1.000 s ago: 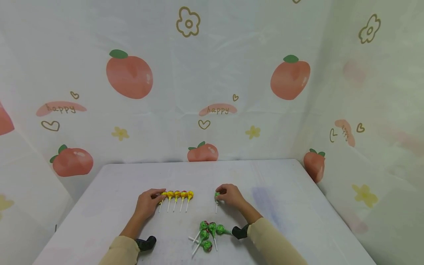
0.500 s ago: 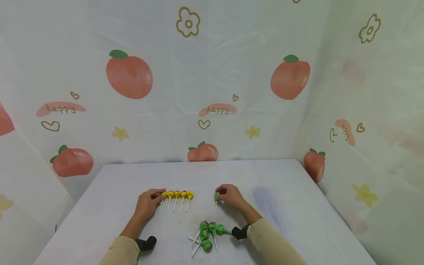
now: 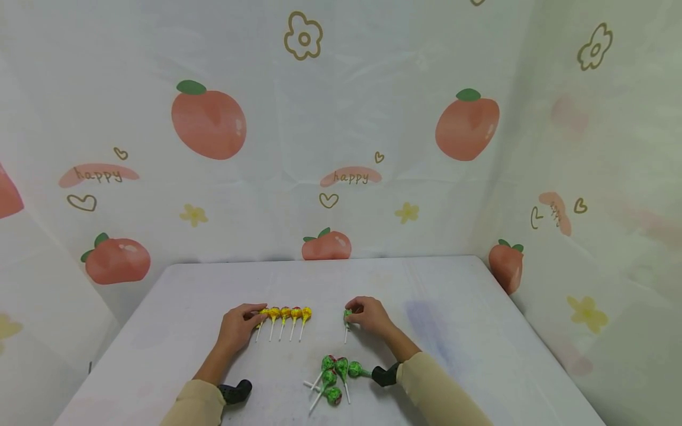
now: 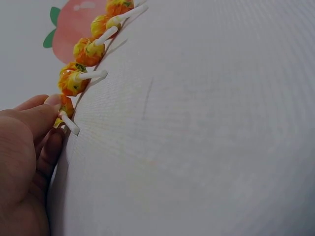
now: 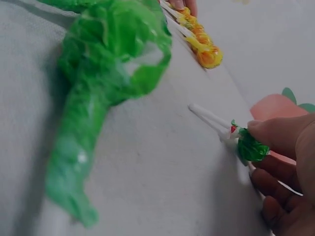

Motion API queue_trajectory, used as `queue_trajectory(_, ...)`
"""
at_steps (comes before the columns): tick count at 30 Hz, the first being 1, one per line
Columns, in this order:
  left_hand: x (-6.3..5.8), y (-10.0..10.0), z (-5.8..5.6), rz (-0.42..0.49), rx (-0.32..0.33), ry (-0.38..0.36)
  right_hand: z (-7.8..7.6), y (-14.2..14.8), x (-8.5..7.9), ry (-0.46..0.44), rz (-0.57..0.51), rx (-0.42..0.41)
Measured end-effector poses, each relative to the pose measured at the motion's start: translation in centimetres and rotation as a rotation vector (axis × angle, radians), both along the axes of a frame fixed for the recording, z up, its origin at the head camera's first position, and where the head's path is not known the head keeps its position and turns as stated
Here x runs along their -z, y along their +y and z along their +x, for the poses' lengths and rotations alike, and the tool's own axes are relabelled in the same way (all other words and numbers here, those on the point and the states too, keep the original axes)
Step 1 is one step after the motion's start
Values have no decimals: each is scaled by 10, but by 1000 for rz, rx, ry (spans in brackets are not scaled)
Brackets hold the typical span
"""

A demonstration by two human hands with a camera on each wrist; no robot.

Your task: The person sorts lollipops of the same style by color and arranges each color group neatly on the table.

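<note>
In the head view, several yellow-wrapped lollipops (image 3: 285, 313) lie in a row, sticks toward the person. My left hand (image 3: 236, 326) pinches the head of the leftmost yellow lollipop (image 4: 65, 106), as the left wrist view shows. To the right of the row, my right hand (image 3: 371, 315) pinches a green lollipop (image 5: 252, 145) by its wrapped head, its white stick pointing toward the person. Nearer the person is a loose cluster of several green lollipops (image 3: 329, 377), sticks pointing different ways. One green lollipop (image 5: 118, 49) looms large in the right wrist view.
Everything lies on a white table (image 3: 186, 355). A pale curtain (image 3: 266, 207) printed with fruit and flowers hangs behind and to the sides. Black wrist cameras (image 3: 235, 391) sit at both sleeves, the right one beside the rightmost green lollipop of the cluster.
The green lollipop in my right hand has shifted very slightly left. My left hand and the yellow row have stayed put.
</note>
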State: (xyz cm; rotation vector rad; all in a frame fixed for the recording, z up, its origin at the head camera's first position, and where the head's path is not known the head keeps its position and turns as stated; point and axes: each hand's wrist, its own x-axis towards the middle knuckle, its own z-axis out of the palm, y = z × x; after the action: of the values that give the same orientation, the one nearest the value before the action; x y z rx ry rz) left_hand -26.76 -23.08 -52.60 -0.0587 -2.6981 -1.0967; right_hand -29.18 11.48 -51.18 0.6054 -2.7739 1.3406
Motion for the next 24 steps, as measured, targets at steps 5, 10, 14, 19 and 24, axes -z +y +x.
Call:
queue_trajectory(5, 0, 0, 0, 1, 1, 3, 0, -5, 2, 4, -18, 16)
queue_trajectory(10, 2, 0, 0, 2, 0, 12, -1, -12, 2, -7, -26, 25)
queue_trajectory(14, 3, -1, 0, 8, 2, 21, -1, -17, 0, -14, -17, 28)
queue_trajectory(19, 3, 0, -1, 4, -2, 12, -1, -21, -1, -27, -10, 30)
queue_trajectory(24, 1, 0, 0, 2, -4, 12, -2, -23, -2, -39, 4, 39)
